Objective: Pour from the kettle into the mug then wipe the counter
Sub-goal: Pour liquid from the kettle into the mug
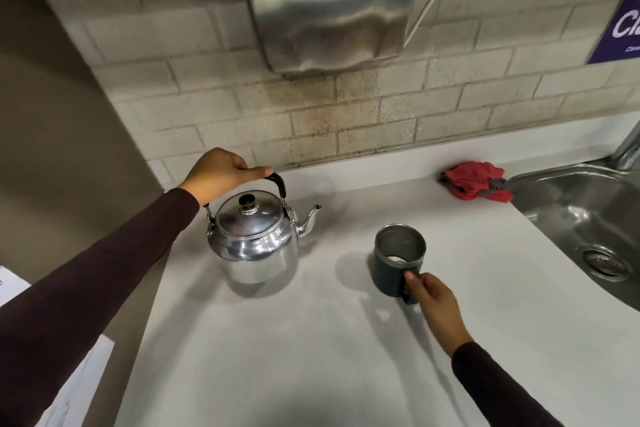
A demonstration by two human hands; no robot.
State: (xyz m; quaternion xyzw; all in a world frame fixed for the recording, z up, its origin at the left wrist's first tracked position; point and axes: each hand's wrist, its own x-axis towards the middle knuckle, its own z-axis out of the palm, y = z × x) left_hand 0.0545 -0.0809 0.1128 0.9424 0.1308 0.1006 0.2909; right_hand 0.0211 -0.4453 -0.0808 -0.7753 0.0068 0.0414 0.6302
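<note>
Kettle (254, 241) under the left hand (221, 173), and here we go: the left fingers (258, 172) are curled closed around the black handle (277, 184), gripping it at the top of the arch. The kettle hangs directly below those fingers, its base on or just off the table (311, 340); I cannot tell which. Its spout (310, 218) points away from the left fingers, toward the mug (398, 260).

Over on the other side, the right hand (431, 298) has the mug's handle pinched. The right fingers (414, 279) are closed narrow on it, at the near side of the rim. The mug stands upright on the table just beyond those fingers, and its open mouth shows something pale at the bottom.

Now, the pour. My read is the lift has to bring the spout across the gap and over the middle of that mouth before any tilt begins. Keep the right grip steady so the mug does not skate on the smooth top. Tip slowly from the wrist, because that lid (247, 210) sits loose-looking and a sharp tilt could drop it or send water past the rim.

The red cloth (476, 182) waits well beyond the right fingers, beside the sink (571, 204), ready for the wipe.
</note>
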